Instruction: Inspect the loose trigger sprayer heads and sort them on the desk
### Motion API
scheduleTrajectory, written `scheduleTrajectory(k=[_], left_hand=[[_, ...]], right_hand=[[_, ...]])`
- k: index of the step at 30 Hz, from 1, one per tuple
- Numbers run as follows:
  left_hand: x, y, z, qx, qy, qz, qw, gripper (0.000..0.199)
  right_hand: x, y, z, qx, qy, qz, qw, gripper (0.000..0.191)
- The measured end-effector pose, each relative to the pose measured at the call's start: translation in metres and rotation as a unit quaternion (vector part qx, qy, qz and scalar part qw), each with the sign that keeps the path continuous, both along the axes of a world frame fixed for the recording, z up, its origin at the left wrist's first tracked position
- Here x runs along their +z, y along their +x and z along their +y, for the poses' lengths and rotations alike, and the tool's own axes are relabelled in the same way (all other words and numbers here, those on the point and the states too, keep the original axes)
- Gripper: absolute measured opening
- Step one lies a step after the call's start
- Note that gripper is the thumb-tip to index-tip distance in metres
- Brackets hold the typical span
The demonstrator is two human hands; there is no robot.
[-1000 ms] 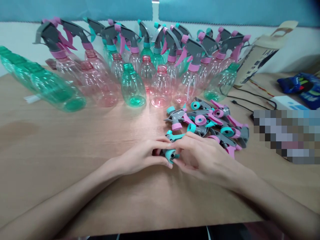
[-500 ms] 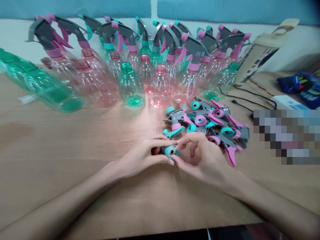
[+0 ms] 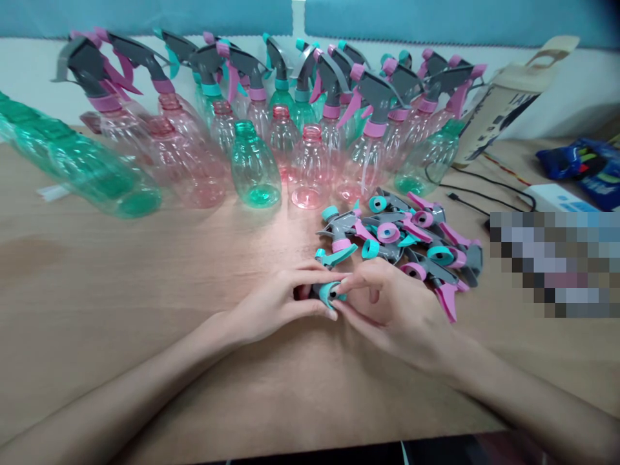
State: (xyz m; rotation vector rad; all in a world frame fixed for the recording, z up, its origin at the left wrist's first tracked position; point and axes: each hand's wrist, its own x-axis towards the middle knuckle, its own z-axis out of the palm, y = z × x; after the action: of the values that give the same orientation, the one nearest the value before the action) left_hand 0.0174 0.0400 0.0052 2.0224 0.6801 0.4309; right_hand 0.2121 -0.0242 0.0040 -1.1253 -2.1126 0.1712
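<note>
My left hand (image 3: 278, 300) is closed around a grey and teal spray trigger head (image 3: 327, 294), whose teal collar opening faces my right hand. A teal trigger lever sticks up above the left fingers. My right hand (image 3: 402, 316) has its thumb and index fingertip at the rim of that collar, pinching it or something small there; the exact contact is too fine to make out. Just beyond the right hand lies a pile of spray trigger heads (image 3: 387, 232) in grey, pink and teal.
Behind stand clear pink bottles (image 3: 310, 171) and green bottles (image 3: 256, 168), some open, many topped with sprayers. More green bottles (image 3: 92, 168) lean at the left. A cream bottle (image 3: 498, 110), black cable (image 3: 489, 184) and blue packet (image 3: 581, 171) are at the right.
My right index finger has shifted slightly at the collar and the right hand has rolled a little. The left hand keeps its hold on the spray trigger head.
</note>
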Motion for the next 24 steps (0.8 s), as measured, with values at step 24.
scheduleTrajectory(k=[24], left_hand=[[-0.0015,0.0027,-0.0006,0.019,0.038,0.0,0.999,0.034]], right_hand=[[0.0024,-0.0017,-0.0022,-0.025,0.002,-0.035,0.999,0.022]])
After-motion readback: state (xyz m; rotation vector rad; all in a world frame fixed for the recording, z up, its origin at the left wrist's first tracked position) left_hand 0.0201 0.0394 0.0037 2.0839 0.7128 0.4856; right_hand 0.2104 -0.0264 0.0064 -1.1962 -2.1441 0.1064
